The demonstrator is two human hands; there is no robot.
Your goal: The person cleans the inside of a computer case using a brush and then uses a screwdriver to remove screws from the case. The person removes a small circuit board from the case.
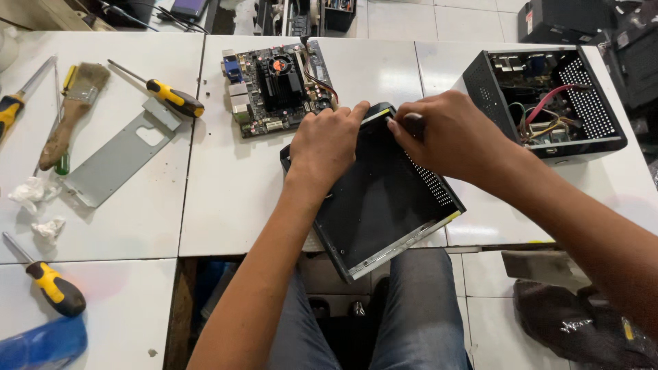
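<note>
Right hand [445, 137]: grip closed around a dark tool handle [413, 123], tip pressed toward the far top corner of the black case panel [384, 199]; which tool, impossible to tell, only the butt of the handle showing between the fingers. Left hand [327, 140]: grip not closed on anything, palm down and flat on the panel's far left part, fingertips reaching the same far corner, just beside the tool. Both hands meeting at that 1 corner, the left a little nearer to it along the edge, the right coming in from the side with the perforated wall.

From the grips outward: panel lying tilted, long axis running from the far corner down toward the person's lap, near end overhanging the edge of the white surface [233, 185] above the knees. Just beyond the left fingertips, a bare circuit board [277, 85] flat on the surface. Well apart to the right, an open black chassis [548, 103] with loose coloured wires inside. Far left: a yellow-handled screwdriver [175, 97], a brush [72, 113], a grey metal bracket [120, 157].
</note>
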